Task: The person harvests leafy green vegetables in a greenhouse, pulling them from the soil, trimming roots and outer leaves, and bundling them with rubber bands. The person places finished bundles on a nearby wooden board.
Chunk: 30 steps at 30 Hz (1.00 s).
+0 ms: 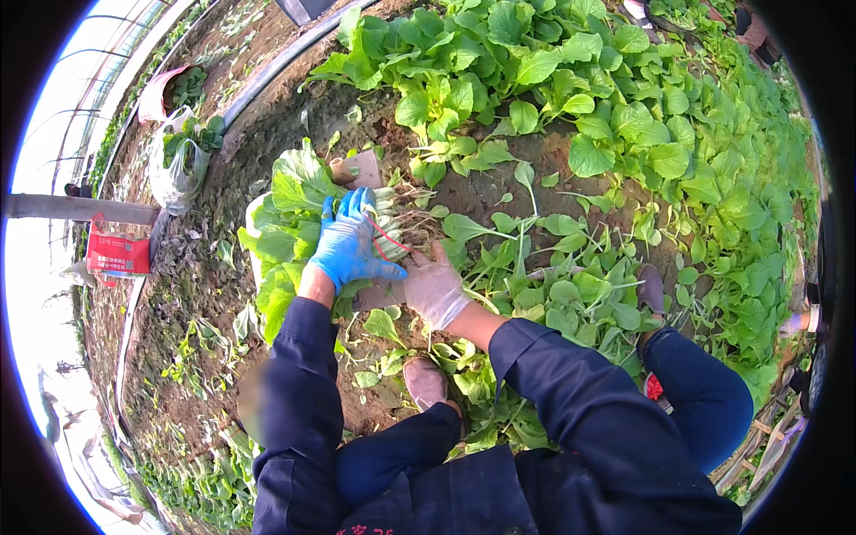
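Observation:
A bunch of leafy greens [275,231] lies on its side before me, leaves to the left and pale stems and roots to the right. On top of its stems presses my left hand [348,237], in a blue glove, fingers spread. A red tie [388,239] runs from the bunch to my right hand [433,284], which wears a thin translucent glove and seems to pinch the tie between finger and thumb. Beneath the bunch a piece of cardboard [366,169] shows in part, with a small tan roll [341,172] at its edge.
Loose pulled greens [575,294] lie right of my hands, near my shoes. Growing greens [669,127] fill the upper right. A plastic bag of greens [179,167], a red bag [119,254] and a grey pipe [281,63] are at the left. Other people show at the right rim.

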Available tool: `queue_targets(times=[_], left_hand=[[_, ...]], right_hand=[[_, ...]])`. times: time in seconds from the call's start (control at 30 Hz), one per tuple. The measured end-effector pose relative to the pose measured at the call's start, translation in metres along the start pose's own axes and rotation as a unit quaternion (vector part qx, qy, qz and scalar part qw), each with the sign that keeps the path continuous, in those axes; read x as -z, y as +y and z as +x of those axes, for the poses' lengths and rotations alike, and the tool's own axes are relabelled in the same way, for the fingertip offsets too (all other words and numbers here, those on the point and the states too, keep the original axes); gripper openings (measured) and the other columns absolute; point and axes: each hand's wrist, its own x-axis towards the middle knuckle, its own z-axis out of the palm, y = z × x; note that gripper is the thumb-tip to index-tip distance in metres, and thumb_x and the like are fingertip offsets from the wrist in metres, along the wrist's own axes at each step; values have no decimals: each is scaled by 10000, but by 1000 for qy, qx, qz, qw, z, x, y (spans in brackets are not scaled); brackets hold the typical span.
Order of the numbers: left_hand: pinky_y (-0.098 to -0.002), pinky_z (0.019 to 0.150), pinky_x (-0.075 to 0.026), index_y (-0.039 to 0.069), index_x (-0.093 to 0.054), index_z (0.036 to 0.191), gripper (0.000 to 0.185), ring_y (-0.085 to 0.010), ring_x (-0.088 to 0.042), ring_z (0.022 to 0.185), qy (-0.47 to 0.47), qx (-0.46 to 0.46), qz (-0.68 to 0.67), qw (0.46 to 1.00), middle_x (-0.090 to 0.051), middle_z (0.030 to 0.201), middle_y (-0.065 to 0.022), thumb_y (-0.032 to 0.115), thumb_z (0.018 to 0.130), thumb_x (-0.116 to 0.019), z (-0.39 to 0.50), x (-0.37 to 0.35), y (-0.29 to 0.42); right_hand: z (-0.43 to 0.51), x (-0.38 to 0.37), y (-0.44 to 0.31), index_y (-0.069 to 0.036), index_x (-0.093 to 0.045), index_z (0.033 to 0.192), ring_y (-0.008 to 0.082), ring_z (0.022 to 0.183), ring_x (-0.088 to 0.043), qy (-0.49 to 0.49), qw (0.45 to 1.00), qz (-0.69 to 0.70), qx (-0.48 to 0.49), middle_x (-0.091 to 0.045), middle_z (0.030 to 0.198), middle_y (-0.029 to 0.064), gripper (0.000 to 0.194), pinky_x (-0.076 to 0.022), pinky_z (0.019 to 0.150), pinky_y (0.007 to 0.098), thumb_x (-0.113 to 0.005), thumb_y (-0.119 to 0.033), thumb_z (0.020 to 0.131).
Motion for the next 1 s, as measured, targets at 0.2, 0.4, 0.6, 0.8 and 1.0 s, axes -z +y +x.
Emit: queue_targets(times=[0.2, 0.4, 0.6, 0.8, 1.0], left_hand=[[-592, 1140, -94, -49, -212, 1461, 1436, -344, -284, 1405, 48, 38, 25, 998, -306, 1489, -227, 640, 376, -852, -2, -8, 12], [-596, 1136, -102, -14, -226, 1466, 1391, -328, -282, 1408, 61, 68, 33, 995, -303, 1501, -194, 610, 392, -853, -3, -16, 14], [-598, 1136, -85, 1, -230, 1471, 1337, -313, -289, 1406, 43, 92, 45, 994, -303, 1500, -182, 599, 438, -832, -3, -16, 15], [-629, 1128, -130, 14, -240, 1478, 1283, -305, -286, 1406, 42, 77, 26, 996, -298, 1511, -176, 565, 481, -831, -4, -10, 16], [-611, 1134, -108, 33, -264, 1472, 1283, -327, -296, 1398, 72, 64, -21, 995, -323, 1495, -187, 521, 444, -857, -1, -15, 11]], right_hand=[[1, 1, -2, -101, -705, 1061, 248, 1262, -507, 6, 1000, 11, 6, -631, 1234, 83, 312, -233, 1102, 589, -449, -197, 911], [1, -2, -3, -57, -693, 1070, 247, 1266, -509, 28, 999, 14, 10, -639, 1218, 93, 315, -286, 1062, 577, -454, -192, 915], [-20, 11, 17, -83, -648, 1155, 223, 1165, -568, 160, 986, 18, 46, -644, 1106, 75, 319, -358, 951, 536, -486, -194, 903], [-5, 18, 51, -104, -362, 1457, 173, 1264, -483, 287, 958, -15, -2, -513, 1325, 75, 648, -175, 1103, 655, -545, -149, 837], [28, -61, 47, -119, -280, 1494, 175, 1437, -276, 318, 946, 37, -54, -273, 1563, 31, 706, -61, 1110, 694, -535, -229, 845]])
